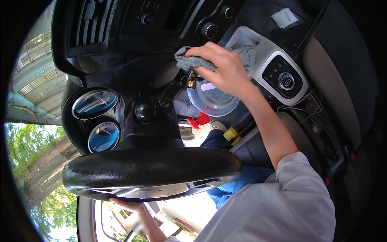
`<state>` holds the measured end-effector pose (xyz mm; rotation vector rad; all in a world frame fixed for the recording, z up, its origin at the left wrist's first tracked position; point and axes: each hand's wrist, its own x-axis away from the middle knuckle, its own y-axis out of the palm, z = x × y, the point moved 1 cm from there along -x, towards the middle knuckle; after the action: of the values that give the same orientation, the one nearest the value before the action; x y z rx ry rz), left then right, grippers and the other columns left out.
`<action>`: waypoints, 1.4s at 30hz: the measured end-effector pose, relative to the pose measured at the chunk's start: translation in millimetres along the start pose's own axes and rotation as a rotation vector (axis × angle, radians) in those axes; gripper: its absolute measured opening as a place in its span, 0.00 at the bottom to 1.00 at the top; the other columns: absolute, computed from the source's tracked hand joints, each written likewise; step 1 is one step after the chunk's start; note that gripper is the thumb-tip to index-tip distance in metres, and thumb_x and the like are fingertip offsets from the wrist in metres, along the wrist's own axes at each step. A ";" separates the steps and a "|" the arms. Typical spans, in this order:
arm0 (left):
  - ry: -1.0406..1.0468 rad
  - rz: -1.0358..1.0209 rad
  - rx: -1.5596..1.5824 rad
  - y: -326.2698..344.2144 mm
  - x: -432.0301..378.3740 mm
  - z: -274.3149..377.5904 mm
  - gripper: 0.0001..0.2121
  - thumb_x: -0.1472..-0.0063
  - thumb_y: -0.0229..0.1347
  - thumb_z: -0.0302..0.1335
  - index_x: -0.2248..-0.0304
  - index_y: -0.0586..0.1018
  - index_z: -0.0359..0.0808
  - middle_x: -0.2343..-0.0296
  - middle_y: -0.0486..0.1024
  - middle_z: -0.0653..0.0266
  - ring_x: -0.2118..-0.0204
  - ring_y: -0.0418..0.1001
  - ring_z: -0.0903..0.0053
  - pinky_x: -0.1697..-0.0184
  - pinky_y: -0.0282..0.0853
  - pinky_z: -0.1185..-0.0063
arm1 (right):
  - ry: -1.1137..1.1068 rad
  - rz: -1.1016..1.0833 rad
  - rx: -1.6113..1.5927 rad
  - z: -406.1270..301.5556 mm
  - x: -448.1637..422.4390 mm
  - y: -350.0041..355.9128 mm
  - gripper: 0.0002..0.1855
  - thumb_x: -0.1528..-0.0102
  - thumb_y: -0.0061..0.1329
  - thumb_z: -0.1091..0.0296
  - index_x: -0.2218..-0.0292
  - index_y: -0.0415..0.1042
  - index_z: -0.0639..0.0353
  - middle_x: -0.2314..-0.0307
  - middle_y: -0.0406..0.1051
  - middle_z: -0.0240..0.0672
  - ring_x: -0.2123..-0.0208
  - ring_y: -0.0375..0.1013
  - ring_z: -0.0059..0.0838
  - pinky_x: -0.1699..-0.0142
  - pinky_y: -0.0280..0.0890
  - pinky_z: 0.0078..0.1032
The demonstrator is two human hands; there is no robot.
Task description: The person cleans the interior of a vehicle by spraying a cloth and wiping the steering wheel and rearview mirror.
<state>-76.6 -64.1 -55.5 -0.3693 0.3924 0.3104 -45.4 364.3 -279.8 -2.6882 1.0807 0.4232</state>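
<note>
My right hand (225, 65) grips a grey cloth (193, 62), bunched under the fingers and held beside the lower dashboard. More of the cloth hangs out past the far side of the hand, over the pale centre console. Just under my fingers, a bunch of brass-coloured keys (191, 83) hangs by the steering column. Below the wrist is a clear plastic tub (211, 104), partly hidden by the hand. My left hand (131, 205) holds the near left rim of the black steering wheel (145, 166); the wheel hides part of its fingers.
A rotary gear selector (286, 81) sits on the console, with a thin white cable (302, 113) beside it. Folded white paper (284, 18) lies beyond. A red plastic object (200, 120) and a yellow object (232, 136) are low by the seat. Instrument dials (103, 137) face the wheel.
</note>
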 end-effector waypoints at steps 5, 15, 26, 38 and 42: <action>0.009 0.032 -0.020 2.7 -0.6 1.5 0.36 0.36 0.43 0.53 0.41 0.60 0.29 0.40 0.56 0.50 0.38 0.57 0.61 0.36 0.56 0.61 | 0.129 0.326 0.027 45.4 29.0 56.9 0.18 0.51 0.58 0.71 0.58 0.73 0.57 0.65 0.74 0.37 0.66 0.76 0.41 0.61 0.70 0.30; -0.013 0.016 -0.096 -3.8 -4.6 -2.4 0.36 0.36 0.38 0.56 0.39 0.58 0.35 0.40 0.56 0.53 0.37 0.55 0.61 0.34 0.52 0.60 | 0.353 0.606 -0.485 27.8 29.4 124.5 0.20 0.49 0.60 0.71 0.56 0.67 0.57 0.66 0.76 0.41 0.62 0.77 0.39 0.57 0.68 0.31; 0.094 0.032 -0.071 -13.7 -10.0 -12.9 0.34 0.33 0.38 0.53 0.38 0.57 0.35 0.37 0.50 0.55 0.34 0.49 0.63 0.31 0.43 0.60 | 0.544 0.858 -0.674 45.6 18.6 115.0 0.13 0.42 0.54 0.70 0.57 0.66 0.62 0.65 0.69 0.32 0.64 0.66 0.21 0.57 0.64 0.22; 0.057 -0.002 -0.093 -14.9 -11.8 -13.9 0.37 0.36 0.40 0.56 0.39 0.58 0.33 0.38 0.51 0.52 0.35 0.50 0.62 0.32 0.42 0.59 | 0.325 0.767 -0.391 58.9 27.5 134.3 0.18 0.45 0.57 0.66 0.56 0.66 0.57 0.65 0.74 0.39 0.64 0.74 0.34 0.58 0.67 0.29; 0.054 0.020 -0.129 -12.0 -11.4 -12.1 0.41 0.38 0.39 0.59 0.37 0.54 0.33 0.37 0.48 0.52 0.34 0.47 0.61 0.32 0.42 0.58 | 0.484 0.843 -0.456 109.0 13.6 101.8 0.17 0.43 0.54 0.66 0.55 0.65 0.60 0.65 0.72 0.37 0.62 0.70 0.30 0.54 0.64 0.26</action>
<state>-86.1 -82.2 -57.7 -0.5010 0.4303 0.3467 -127.4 316.2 -395.5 -2.6087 2.5416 0.1345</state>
